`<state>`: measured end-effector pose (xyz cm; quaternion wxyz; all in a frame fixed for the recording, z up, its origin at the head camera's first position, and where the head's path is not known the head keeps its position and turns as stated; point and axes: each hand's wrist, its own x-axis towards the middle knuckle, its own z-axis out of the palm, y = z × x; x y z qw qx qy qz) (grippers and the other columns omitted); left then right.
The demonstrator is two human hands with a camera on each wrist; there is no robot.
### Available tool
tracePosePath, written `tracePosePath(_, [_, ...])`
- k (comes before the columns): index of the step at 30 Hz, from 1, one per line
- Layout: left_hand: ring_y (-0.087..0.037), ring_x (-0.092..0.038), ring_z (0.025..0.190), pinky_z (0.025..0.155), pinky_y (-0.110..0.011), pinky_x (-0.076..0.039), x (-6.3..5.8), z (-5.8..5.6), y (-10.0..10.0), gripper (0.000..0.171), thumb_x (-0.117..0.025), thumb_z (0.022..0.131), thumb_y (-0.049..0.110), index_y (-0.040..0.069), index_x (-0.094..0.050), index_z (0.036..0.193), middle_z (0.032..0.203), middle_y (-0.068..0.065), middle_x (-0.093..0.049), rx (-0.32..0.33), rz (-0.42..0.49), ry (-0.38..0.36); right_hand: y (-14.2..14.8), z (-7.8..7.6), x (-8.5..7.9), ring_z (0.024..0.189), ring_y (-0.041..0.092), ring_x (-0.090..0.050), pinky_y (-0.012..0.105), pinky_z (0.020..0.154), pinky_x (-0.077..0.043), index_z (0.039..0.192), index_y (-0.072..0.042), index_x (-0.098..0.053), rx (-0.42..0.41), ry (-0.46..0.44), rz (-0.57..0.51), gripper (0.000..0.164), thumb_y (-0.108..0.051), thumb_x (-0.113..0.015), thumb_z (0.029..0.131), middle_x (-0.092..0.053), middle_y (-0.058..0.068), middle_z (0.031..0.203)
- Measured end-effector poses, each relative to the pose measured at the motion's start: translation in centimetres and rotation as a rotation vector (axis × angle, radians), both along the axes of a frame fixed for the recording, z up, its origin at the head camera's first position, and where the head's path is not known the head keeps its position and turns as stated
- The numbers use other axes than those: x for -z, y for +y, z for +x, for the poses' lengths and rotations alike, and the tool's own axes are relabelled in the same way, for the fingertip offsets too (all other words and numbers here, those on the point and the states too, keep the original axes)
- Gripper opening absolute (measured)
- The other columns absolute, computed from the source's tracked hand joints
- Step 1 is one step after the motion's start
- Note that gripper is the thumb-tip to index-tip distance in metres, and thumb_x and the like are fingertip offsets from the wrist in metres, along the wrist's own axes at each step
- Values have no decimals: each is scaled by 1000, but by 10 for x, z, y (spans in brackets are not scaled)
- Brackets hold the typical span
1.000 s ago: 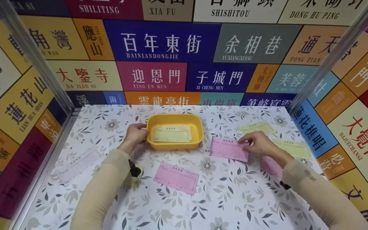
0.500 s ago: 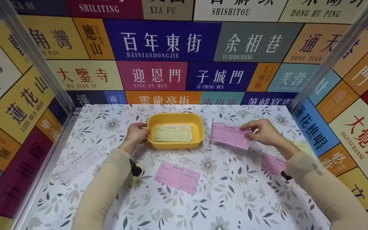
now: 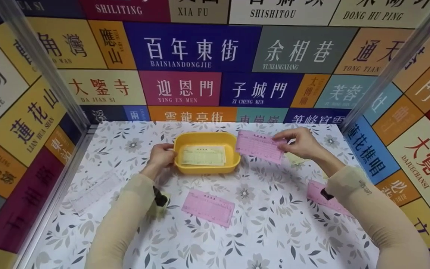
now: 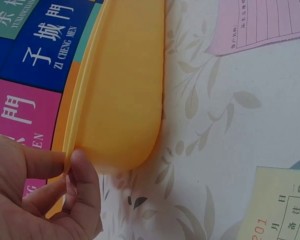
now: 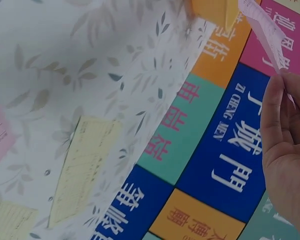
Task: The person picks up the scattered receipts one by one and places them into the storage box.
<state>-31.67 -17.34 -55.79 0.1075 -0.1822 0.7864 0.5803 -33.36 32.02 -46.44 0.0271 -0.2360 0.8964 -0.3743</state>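
My left hand [image 3: 161, 158] pinches the left end of a yellow plastic tub [image 3: 207, 170]; in the left wrist view, thumb and fingers grip the rim of the tub [image 4: 120, 90]. A pale yellow printed receipt slip [image 3: 203, 156] lies inside, with another paper edge showing beneath it. To the right, my right hand [image 3: 300, 144] pinches a pink receipt slip [image 3: 258, 145] by its right end, raised off the table. That slip's left edge overlaps the tub's right rim in the head view. From the right wrist, the pink slip [image 5: 267, 32] appears nearly edge-on.
One pink slip [image 3: 208, 208] lies front centre, another [image 3: 327, 198] partly under the right sleeve. A pale slip [image 3: 95, 192] lies at left, a yellow one [image 3: 162, 207] beside the left sleeve. Yellow slips [image 5: 82, 172] also lie at right. Sign-covered walls [image 3: 192, 46] enclose the floral-patterned table.
My right hand has lifted the pink slip off the table and carried it back and left towards the tub. My left hand stays on the tub's rim.
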Motion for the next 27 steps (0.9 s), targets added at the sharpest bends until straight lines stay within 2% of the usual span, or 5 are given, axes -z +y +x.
tracePosePath(7, [-29,-74,117,96,-39,-67,-2,-2,0,57,-62,97,3,7,-68,153,141,-17,-73,-9,-8,-35,-36,-10,2,92,16,-73,16,67,-57,123,-5,-86,-54,-8,-4,33,5,-80,92,-83,24,123])
tracePosePath(14, [-27,-74,109,101,-45,-66,-2,-3,-2,58,-61,94,1,8,-70,151,139,-19,-74,-18,12,-28,-77,-23,11,94,19,-72,16,68,-56,123,-5,-87,-84,-24,-38,34,6,-78,91,-84,23,123])
tracePosePath(17, [-26,-73,108,98,-42,-66,-3,-3,-1,59,-62,94,1,8,-69,152,137,-18,-74,-18,16,-31,-95,-29,18,93,18,-72,17,67,-56,122,-5,-87,-81,-35,-54,35,6,-78,91,-84,22,123])
tracePosePath(22, [-24,-72,107,80,-28,-63,-1,-3,0,61,-63,95,2,8,-66,156,134,-15,-71,-8,1,-50,-120,-36,33,97,22,-72,16,72,-56,124,-7,-87,-59,-89,-59,37,5,-78,90,-84,20,123])
tracePosePath(27, [-20,-70,93,70,-24,-59,1,-1,0,61,-63,94,0,6,-67,154,133,-20,-72,1,-4,-5,-143,-40,47,95,16,-69,18,75,-53,125,-8,-87,-43,-148,-49,36,3,-80,91,-85,18,123])
